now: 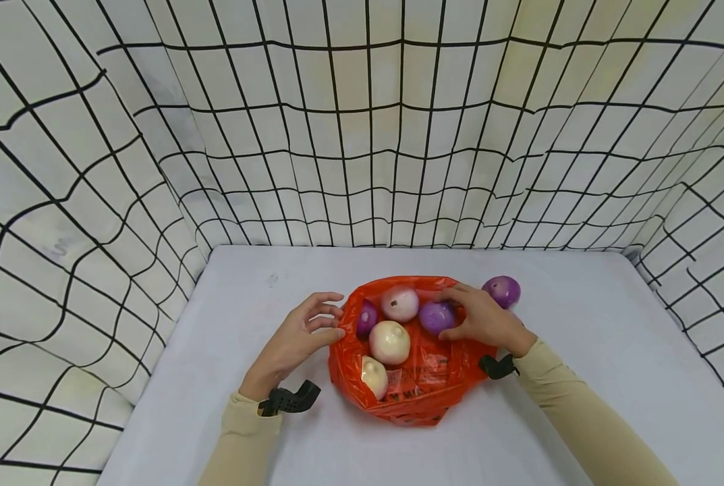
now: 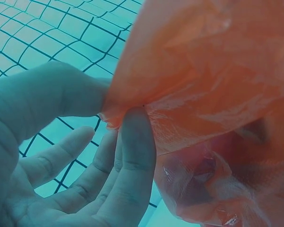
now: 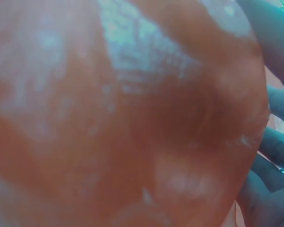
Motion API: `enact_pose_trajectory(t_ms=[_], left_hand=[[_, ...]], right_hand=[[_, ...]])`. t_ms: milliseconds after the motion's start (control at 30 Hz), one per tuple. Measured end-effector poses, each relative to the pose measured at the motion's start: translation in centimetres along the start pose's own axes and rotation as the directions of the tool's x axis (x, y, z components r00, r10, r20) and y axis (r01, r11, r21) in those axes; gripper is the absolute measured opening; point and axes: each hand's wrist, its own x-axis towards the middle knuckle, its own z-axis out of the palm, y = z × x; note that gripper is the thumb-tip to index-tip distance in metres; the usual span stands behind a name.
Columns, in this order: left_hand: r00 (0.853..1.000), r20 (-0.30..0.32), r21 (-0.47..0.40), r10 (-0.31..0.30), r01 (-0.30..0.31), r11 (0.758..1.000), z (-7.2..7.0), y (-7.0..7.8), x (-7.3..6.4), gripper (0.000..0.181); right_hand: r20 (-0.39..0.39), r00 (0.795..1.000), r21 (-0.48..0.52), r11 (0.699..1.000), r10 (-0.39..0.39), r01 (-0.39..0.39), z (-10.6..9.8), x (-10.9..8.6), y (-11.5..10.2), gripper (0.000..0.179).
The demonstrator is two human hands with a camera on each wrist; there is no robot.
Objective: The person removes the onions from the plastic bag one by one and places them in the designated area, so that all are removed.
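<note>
A red plastic bag (image 1: 419,415) lies with its mouth open on the white table. My left hand (image 1: 301,341) pinches the bag's left rim between thumb and fingers, as the left wrist view shows with the stretched bag film (image 2: 203,80). Over the bag's right rim, my right hand (image 1: 486,317) reaches in, its thumb and fingers around a purple onion (image 1: 437,318). Beside that onion lie a pinkish-white onion (image 1: 400,303), a pale onion (image 1: 389,343), a second pale onion (image 1: 374,376) and another purple onion (image 1: 366,318). Bag film mostly fills the right wrist view.
One more purple onion (image 1: 502,291) sits on the table outside the bag, behind my right hand. Black netting (image 1: 368,108) over white walls encloses the back and both sides of the table (image 1: 228,283).
</note>
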Motion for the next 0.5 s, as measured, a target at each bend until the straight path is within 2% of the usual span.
enact_pose_trajectory(t_ms=[267, 500], left_hand=[[1.000, 0.002, 0.013, 0.010, -0.010, 1.000, 0.03, -0.03, -0.02, 0.057], [1.000, 0.001, 0.024, 0.022, -0.022, 0.999, 0.12, 0.04, -0.06, 0.061]], right_hand=[[-0.007, 1.000, -0.011, 1.000, -0.008, 0.008, -0.14, -0.56, -0.18, 0.064], [-0.065, 0.997, 0.000, 0.999, -0.047, 0.048, -0.19, -0.97, -0.24, 0.065]])
